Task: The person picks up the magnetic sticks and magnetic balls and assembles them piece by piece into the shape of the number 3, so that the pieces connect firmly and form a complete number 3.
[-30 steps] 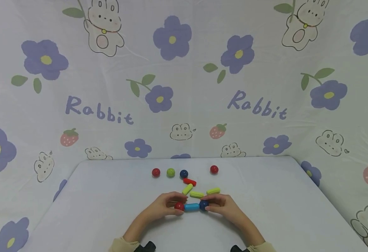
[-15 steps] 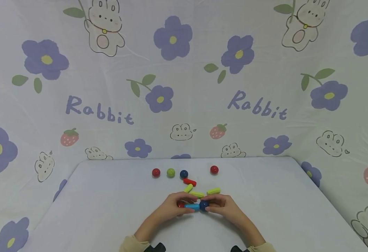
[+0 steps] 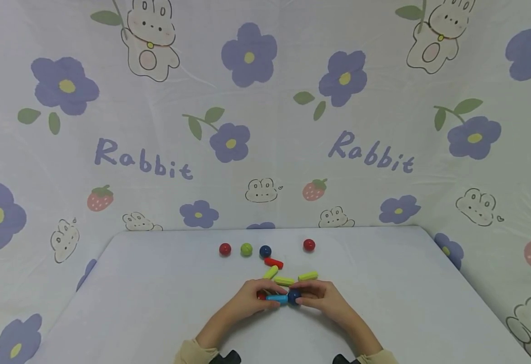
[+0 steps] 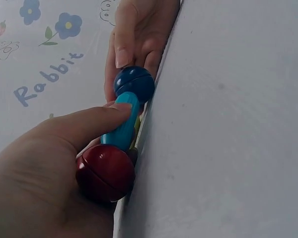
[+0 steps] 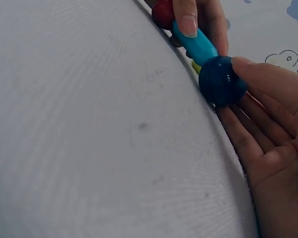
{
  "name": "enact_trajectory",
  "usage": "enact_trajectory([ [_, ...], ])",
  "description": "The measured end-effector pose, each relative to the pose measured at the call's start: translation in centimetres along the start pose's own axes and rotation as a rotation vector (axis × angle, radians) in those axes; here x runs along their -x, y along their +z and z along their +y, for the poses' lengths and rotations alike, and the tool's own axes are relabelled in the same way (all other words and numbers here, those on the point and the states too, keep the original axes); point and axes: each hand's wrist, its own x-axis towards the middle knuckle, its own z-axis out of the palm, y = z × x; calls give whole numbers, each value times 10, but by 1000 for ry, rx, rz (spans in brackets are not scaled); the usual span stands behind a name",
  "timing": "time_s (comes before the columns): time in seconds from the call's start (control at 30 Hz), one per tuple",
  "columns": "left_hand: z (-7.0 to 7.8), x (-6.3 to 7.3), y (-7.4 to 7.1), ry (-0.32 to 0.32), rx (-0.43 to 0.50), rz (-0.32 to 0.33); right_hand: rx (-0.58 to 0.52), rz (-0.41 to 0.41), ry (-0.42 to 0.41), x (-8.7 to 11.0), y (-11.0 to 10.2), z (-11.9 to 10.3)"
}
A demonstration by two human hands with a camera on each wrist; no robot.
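A light-blue rod [image 3: 276, 299] joins a red ball [image 4: 105, 172] at its left end and a dark-blue ball [image 5: 222, 81] at its right end. My left hand [image 3: 252, 299] pinches the rod between thumb and fingers, and the red ball sits inside its grasp, partly hidden in the head view. With thumb and fingertips, my right hand [image 3: 321, 295] holds the dark-blue ball. Just beyond the hands lie yellow-green rods, one [image 3: 284, 281] close behind the light-blue rod and another [image 3: 308, 275] to its right.
Farther back on the white table [image 3: 156, 283] rest a red ball [image 3: 225, 249], a green ball [image 3: 246, 249], a second dark-blue ball [image 3: 265, 251] and another red ball [image 3: 308, 245]. A red rod [image 3: 274, 263] touches or nearly touches that blue ball. A patterned cloth [image 3: 274, 126] hangs behind.
My left hand has slid right, from gripping the red ball to pinching the light-blue rod. The right hand keeps its hold on the dark-blue ball and has barely moved.
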Motion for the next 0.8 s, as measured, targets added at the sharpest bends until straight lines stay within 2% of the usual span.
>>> enact_trajectory([
  [0.33, 2, 2, 1, 10, 20, 9, 8, 57, -29, 0, 0, 1],
  [0.6, -2, 2, 0, -15, -12, -4, 66, 245, -25, -4, 1, -7],
  [0.7, -3, 1, -1, -8, -23, -7, 79, 266, -63, -10, 0, -9],
  [0.8, -2, 1, -1, -2, -31, -8, 103, 284, -140, -15, -3, -10],
])
